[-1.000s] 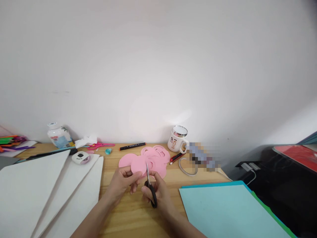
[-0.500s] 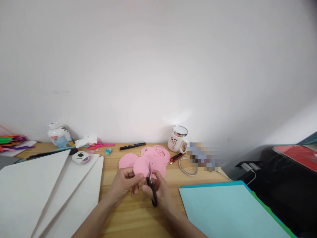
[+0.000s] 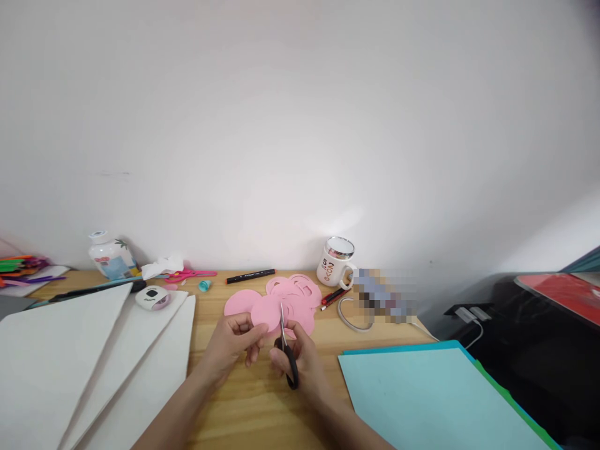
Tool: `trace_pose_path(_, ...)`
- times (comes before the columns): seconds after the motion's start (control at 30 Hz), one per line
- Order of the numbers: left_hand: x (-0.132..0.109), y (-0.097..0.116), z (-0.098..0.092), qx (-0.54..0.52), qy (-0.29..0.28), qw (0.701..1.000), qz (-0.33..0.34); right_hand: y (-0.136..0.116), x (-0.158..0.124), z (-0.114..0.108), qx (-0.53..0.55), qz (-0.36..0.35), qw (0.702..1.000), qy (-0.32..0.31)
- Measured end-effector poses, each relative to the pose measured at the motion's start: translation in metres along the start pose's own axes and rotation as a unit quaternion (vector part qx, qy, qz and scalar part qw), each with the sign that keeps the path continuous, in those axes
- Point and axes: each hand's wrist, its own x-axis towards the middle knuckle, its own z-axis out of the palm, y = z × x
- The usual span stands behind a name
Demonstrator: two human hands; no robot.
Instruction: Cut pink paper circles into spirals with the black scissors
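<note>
Between its thumb and fingers, my left hand (image 3: 238, 340) pinches a pink paper circle (image 3: 265, 312) by its lower edge. My right hand (image 3: 300, 355) grips black-handled scissors (image 3: 290, 364), with the fingers in the handles and the blades pointing up along the right edge of the circle. Whether the blades are in the paper or just beside it, I cannot tell. Behind the hands lie another pink disc (image 3: 241, 302) and a heap of pink paper cut-outs (image 3: 304, 300), some with holes; the hands and the held circle partly cover them.
White boards (image 3: 94, 362) cover the left, with a small white device (image 3: 152, 298) on top. A marker (image 3: 250, 276), pink scissors (image 3: 192, 274), a mug (image 3: 335, 262) and a bottle (image 3: 112, 256) stand or lie along the wall. Light-blue sheets (image 3: 435, 394) lie at right.
My left hand has shifted slightly left and up with the circle. The scissors have moved only a little, and their blades show a bit more clearly.
</note>
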Motion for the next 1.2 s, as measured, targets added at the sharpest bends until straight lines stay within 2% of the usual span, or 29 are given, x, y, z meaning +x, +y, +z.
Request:
trace_pose_path(0.37,0.000,0.005,0.001,-0.032,0.022,0.999,-0.003,0.003,-0.001,-0.001,-0.009,0.013,1.000,0.005)
trace_pose_path(0.57,0.001,0.003,0.001,-0.054,0.011,0.998,-0.006,0.007,-0.001,-0.002,-0.021,0.013,1.000,0.003)
trace_pose_path(0.7,0.000,-0.003,0.001,-0.033,-0.011,0.999,-0.013,0.009,-0.001,-0.002,-0.021,0.014,1.000,-0.013)
trace_pose_path(0.83,0.000,-0.005,0.001,-0.015,-0.016,1.000,-0.016,0.005,0.000,0.000,0.026,0.001,0.999,-0.024)
trace_pose_path(0.97,-0.001,-0.004,0.002,-0.007,-0.029,0.999,-0.019,0.000,0.001,0.002,0.063,-0.025,0.997,-0.026)
trace_pose_path(1.2,-0.003,0.004,0.005,0.014,-0.025,1.000,-0.005,0.002,0.000,-0.002,0.055,-0.009,0.998,-0.018)
